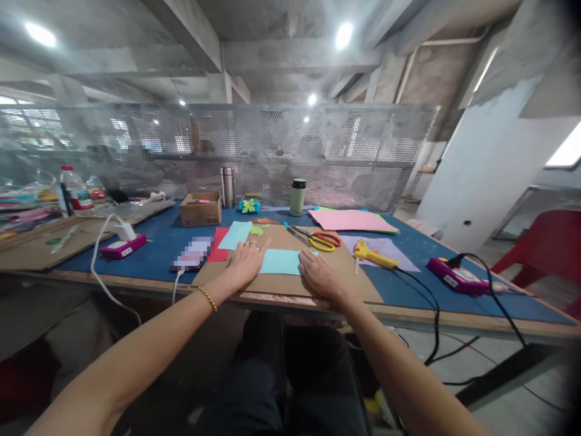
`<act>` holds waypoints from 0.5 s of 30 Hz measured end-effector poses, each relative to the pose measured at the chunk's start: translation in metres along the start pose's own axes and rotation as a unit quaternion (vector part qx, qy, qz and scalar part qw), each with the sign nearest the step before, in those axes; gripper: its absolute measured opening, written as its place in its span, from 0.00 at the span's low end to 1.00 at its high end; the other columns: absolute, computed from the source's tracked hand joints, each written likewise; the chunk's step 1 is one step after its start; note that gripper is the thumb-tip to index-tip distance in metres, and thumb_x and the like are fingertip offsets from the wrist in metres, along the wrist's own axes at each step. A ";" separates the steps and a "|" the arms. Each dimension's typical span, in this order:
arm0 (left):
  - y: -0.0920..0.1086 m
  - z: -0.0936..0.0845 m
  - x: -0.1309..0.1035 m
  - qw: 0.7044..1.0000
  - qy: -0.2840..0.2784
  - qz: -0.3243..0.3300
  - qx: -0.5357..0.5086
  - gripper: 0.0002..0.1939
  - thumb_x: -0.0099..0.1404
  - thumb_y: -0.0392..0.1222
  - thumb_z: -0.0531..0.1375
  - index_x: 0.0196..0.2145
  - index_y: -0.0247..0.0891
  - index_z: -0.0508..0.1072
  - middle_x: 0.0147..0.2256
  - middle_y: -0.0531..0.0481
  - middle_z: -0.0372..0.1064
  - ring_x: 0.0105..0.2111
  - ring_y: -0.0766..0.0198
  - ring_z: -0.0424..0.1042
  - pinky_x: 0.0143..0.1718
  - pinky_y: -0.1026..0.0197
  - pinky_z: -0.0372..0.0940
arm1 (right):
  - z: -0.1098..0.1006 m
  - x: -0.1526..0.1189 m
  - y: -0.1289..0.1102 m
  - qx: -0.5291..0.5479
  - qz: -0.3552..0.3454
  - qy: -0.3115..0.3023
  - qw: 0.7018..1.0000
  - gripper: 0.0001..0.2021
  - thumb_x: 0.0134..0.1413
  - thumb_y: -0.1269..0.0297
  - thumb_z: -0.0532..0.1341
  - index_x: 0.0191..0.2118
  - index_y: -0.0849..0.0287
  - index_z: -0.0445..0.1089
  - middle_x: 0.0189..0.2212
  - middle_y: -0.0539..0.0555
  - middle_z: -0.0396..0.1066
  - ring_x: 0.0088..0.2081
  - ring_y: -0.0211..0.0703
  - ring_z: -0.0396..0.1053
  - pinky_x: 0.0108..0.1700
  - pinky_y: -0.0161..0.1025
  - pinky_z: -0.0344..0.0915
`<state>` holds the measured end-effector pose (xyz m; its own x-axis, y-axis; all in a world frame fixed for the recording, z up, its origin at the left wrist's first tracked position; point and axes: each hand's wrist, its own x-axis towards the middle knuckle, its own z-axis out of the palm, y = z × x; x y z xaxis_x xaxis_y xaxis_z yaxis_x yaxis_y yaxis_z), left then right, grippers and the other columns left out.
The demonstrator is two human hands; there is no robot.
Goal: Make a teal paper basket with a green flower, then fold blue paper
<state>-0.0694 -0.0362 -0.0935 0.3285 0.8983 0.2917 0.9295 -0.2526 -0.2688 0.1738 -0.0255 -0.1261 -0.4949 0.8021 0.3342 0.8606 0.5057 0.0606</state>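
A light blue paper rectangle [281, 262] lies on the brown cardboard sheet [363, 286] in front of me. At its left end rests my left hand [246, 264], fingers spread, index finger stretched forward. My right hand [318, 272] lies on the right end of the paper, its fingers bent and close together on the edge. Another light blue piece [235, 235] and a red sheet [218, 245] are just beyond my left hand. Scissors with red and yellow handles [324, 240] lie beyond my right hand, and a yellow glue gun [374, 254] is to its right.
Behind are a cardboard box [200, 209], a steel flask [227, 188], a green cup [298, 198] and pink sheets [351, 220]. A phone [194, 253] and purple power strips [123, 246] flank the work area. Cords hang over the front edge.
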 end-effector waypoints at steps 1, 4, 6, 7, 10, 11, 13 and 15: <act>-0.003 0.000 -0.002 1.000 -0.003 -0.003 0.002 0.32 0.72 0.28 0.45 0.72 0.39 0.52 0.48 0.31 0.73 0.47 0.48 0.74 0.48 0.49 0.62 | 0.000 0.000 0.000 0.002 0.001 -0.002 1.000 0.14 0.71 0.68 0.45 0.51 0.63 0.67 0.56 0.66 0.68 0.61 0.51 0.63 0.63 0.49 0.59; -0.008 0.001 -0.005 1.000 0.004 -0.004 0.011 0.32 0.72 0.28 0.46 0.71 0.38 0.53 0.47 0.31 0.73 0.48 0.48 0.73 0.48 0.49 0.62 | 0.000 0.001 0.001 0.007 0.001 -0.003 1.000 0.14 0.71 0.68 0.46 0.50 0.63 0.66 0.56 0.66 0.68 0.60 0.51 0.64 0.63 0.50 0.58; -0.009 0.001 -0.005 0.997 0.052 0.048 0.026 0.29 0.72 0.28 0.46 0.69 0.39 0.57 0.52 0.31 0.70 0.54 0.47 0.69 0.51 0.48 0.60 | 0.000 0.001 0.001 0.010 0.001 -0.002 1.000 0.13 0.71 0.68 0.46 0.50 0.63 0.66 0.55 0.66 0.68 0.59 0.51 0.65 0.63 0.50 0.59; -0.008 0.000 -0.005 0.992 0.082 0.094 0.033 0.28 0.73 0.29 0.46 0.68 0.40 0.58 0.53 0.32 0.69 0.56 0.47 0.66 0.53 0.47 0.59 | 0.001 0.001 0.001 0.012 0.000 -0.002 1.000 0.13 0.71 0.68 0.46 0.50 0.63 0.66 0.55 0.66 0.68 0.59 0.51 0.64 0.63 0.50 0.59; -0.008 -0.002 0.000 0.963 0.135 0.230 0.044 0.24 0.74 0.32 0.47 0.64 0.45 0.63 0.52 0.37 0.69 0.53 0.51 0.66 0.55 0.48 0.57 | 0.001 0.001 0.000 0.013 0.000 0.001 1.000 0.13 0.71 0.69 0.47 0.52 0.63 0.66 0.57 0.67 0.67 0.62 0.53 0.62 0.63 0.51 0.57; -0.008 -0.002 0.002 0.956 0.132 0.258 0.042 0.23 0.74 0.32 0.47 0.63 0.45 0.63 0.50 0.39 0.69 0.51 0.52 0.67 0.54 0.49 0.57 | 0.000 0.001 0.000 0.013 -0.001 0.001 1.000 0.14 0.70 0.69 0.47 0.53 0.63 0.66 0.57 0.67 0.67 0.62 0.53 0.62 0.63 0.51 0.57; -0.009 0.000 0.004 0.950 0.112 0.288 0.037 0.22 0.74 0.31 0.47 0.61 0.45 0.65 0.47 0.40 0.70 0.48 0.54 0.67 0.52 0.51 0.57 | 0.000 0.000 0.000 0.012 -0.001 -0.001 1.000 0.14 0.70 0.70 0.46 0.53 0.63 0.66 0.57 0.67 0.67 0.61 0.52 0.63 0.62 0.51 0.58; -0.012 0.003 0.002 0.954 0.086 0.285 0.031 0.23 0.72 0.29 0.47 0.60 0.42 0.66 0.45 0.40 0.70 0.46 0.53 0.67 0.50 0.51 0.58 | -0.001 0.000 0.000 0.012 -0.001 -0.004 1.000 0.15 0.71 0.70 0.46 0.52 0.64 0.66 0.55 0.67 0.68 0.59 0.51 0.64 0.60 0.50 0.60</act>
<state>-0.0797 -0.0301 -0.0921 0.8058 0.5470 0.2269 0.5810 -0.6560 -0.4817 0.1735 -0.0257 -0.1250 -0.4981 0.8033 0.3266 0.8562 0.5152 0.0388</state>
